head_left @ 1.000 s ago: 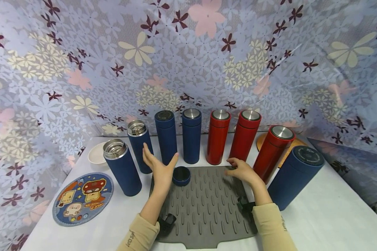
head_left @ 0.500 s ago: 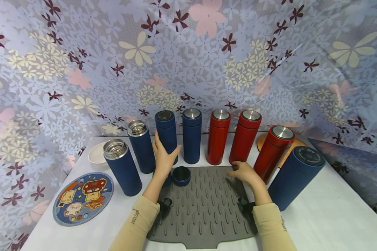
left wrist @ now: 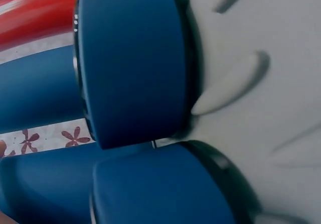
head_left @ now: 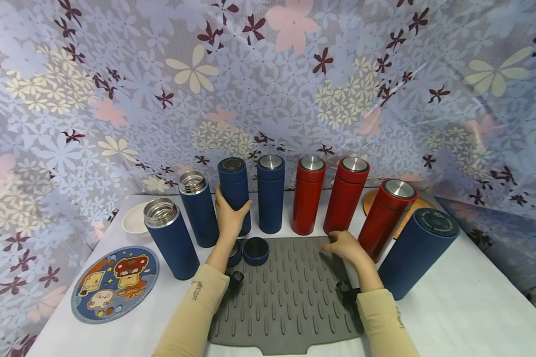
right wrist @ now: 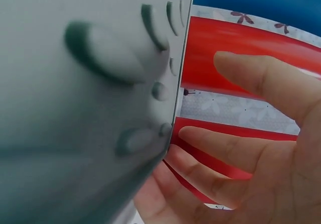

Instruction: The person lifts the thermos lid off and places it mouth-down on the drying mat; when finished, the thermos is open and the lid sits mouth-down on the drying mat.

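Observation:
My left hand (head_left: 231, 214) reaches round the lower half of a blue thermos flask (head_left: 234, 186), fingers on its left side and thumb on its right. This flask has a dark lid and stands upright in the back row. Below that hand, two blue caps sit on the grey mat: one cap (head_left: 256, 251) in full sight, the other cap (head_left: 234, 256) partly hidden by the forearm. Both loom large in the left wrist view. My right hand (head_left: 346, 246) is relaxed at the mat's far right corner, thumb and fingers apart, holding nothing, close to the foot of a red flask (head_left: 346, 198).
Two lidless blue flasks, one (head_left: 171, 243) nearer and one (head_left: 199, 213) farther, stand at left, by a cartoon-printed mat (head_left: 82, 292) and white bowl (head_left: 134, 218). Right of centre stand a silver-topped blue flask (head_left: 270, 198), more red flasks (head_left: 309, 198) and a large blue flask (head_left: 415, 258). The ribbed mat (head_left: 295, 307) lies in front.
My left hand has moved forward from above the mat's edge to the dark-lidded blue flask and closed round it, uncovering part of the second cap. My right hand has barely moved.

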Demonstrator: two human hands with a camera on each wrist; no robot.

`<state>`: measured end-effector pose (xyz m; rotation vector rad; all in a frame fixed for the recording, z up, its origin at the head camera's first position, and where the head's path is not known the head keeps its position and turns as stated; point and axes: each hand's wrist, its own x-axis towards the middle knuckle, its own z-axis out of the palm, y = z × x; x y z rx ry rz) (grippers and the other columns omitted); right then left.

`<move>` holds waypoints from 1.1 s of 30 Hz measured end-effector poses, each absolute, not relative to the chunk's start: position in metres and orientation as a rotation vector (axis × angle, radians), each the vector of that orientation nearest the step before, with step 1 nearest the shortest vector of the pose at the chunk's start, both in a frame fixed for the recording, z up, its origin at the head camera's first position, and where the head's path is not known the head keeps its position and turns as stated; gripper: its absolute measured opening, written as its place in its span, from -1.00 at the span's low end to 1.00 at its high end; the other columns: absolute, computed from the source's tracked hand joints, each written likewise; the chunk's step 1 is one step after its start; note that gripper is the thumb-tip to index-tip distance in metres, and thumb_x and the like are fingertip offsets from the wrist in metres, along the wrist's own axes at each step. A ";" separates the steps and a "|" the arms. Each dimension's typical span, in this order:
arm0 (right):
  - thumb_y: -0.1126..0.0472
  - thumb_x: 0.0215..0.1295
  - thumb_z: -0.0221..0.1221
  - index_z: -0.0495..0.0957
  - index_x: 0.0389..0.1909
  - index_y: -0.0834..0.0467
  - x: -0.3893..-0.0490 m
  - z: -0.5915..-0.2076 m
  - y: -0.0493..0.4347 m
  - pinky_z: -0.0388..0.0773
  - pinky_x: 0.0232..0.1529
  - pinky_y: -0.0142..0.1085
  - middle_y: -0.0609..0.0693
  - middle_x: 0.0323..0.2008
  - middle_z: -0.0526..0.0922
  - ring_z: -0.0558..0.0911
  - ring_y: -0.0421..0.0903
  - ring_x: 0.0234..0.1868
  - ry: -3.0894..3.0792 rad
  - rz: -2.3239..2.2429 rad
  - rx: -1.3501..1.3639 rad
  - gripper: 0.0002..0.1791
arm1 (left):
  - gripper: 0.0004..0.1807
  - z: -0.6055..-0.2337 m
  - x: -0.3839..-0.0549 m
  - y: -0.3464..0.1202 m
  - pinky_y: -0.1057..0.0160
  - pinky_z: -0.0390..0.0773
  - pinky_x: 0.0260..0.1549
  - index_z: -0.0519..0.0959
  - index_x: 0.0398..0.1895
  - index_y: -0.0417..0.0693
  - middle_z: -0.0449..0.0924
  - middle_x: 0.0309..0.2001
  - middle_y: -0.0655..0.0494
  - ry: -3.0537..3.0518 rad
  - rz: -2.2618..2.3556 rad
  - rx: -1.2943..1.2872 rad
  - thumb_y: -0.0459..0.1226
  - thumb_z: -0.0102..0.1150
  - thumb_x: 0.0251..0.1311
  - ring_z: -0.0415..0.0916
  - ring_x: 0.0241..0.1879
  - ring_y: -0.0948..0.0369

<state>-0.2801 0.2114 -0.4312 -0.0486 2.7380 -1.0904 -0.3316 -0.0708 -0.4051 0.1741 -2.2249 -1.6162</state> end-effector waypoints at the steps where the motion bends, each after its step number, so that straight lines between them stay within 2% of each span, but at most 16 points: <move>1: 0.03 0.01 0.26 0.32 0.13 0.51 -0.280 -0.432 0.211 0.42 0.01 0.13 0.47 0.09 0.38 0.37 0.35 0.11 2.739 -1.090 -0.048 -0.22 | 0.03 -0.406 -0.332 -0.071 -0.08 0.14 0.24 -0.12 0.42 -0.08 -0.01 0.37 -0.23 -2.230 -1.617 0.179 -0.16 0.34 -0.02 0.07 0.31 -0.12; 8: 0.12 0.07 0.21 0.30 0.16 0.50 -0.275 -0.425 0.205 0.35 0.07 0.16 0.46 0.13 0.32 0.31 0.34 0.16 2.729 -1.058 -0.008 -0.29 | -0.03 -0.406 -0.334 -0.074 -0.09 0.16 0.23 -0.07 0.40 -0.17 0.04 0.36 -0.23 -2.252 -1.579 0.194 -0.18 0.32 0.02 0.11 0.29 -0.13; 15: 0.13 0.10 0.20 0.30 0.16 0.49 -0.276 -0.426 0.203 0.37 0.05 0.15 0.45 0.12 0.31 0.32 0.32 0.14 2.746 -1.005 -0.002 -0.31 | -0.05 -0.401 -0.329 -0.075 -0.07 0.15 0.24 -0.01 0.40 -0.13 0.09 0.35 -0.17 -2.251 -1.539 0.194 -0.14 0.33 0.01 0.13 0.29 -0.10; 20: 0.14 0.10 0.19 0.30 0.16 0.49 -0.277 -0.428 0.204 0.38 0.05 0.14 0.44 0.14 0.30 0.31 0.31 0.15 2.741 -1.031 -0.004 -0.32 | -0.08 -0.388 -0.316 -0.076 -0.08 0.18 0.21 0.06 0.37 -0.10 0.18 0.29 -0.15 -2.173 -1.511 0.068 -0.16 0.37 -0.03 0.18 0.26 -0.08; 25: 0.14 0.10 0.19 0.30 0.16 0.50 -0.277 -0.428 0.205 0.38 0.05 0.14 0.46 0.14 0.29 0.30 0.34 0.15 2.740 -1.039 -0.023 -0.32 | -0.10 -0.376 -0.296 -0.079 -0.06 0.31 0.13 0.15 0.32 -0.09 0.27 0.23 -0.15 -2.023 -1.513 -0.084 -0.17 0.42 -0.10 0.28 0.18 -0.06; 33: 0.15 0.10 0.20 0.31 0.15 0.51 -0.276 -0.428 0.205 0.37 0.05 0.15 0.46 0.13 0.30 0.31 0.34 0.14 2.751 -1.020 -0.044 -0.32 | -0.14 -0.375 -0.268 -0.088 -0.02 0.38 0.08 0.18 0.26 -0.13 0.36 0.13 -0.15 -1.882 -1.583 -0.268 -0.34 0.43 -0.15 0.38 0.08 -0.04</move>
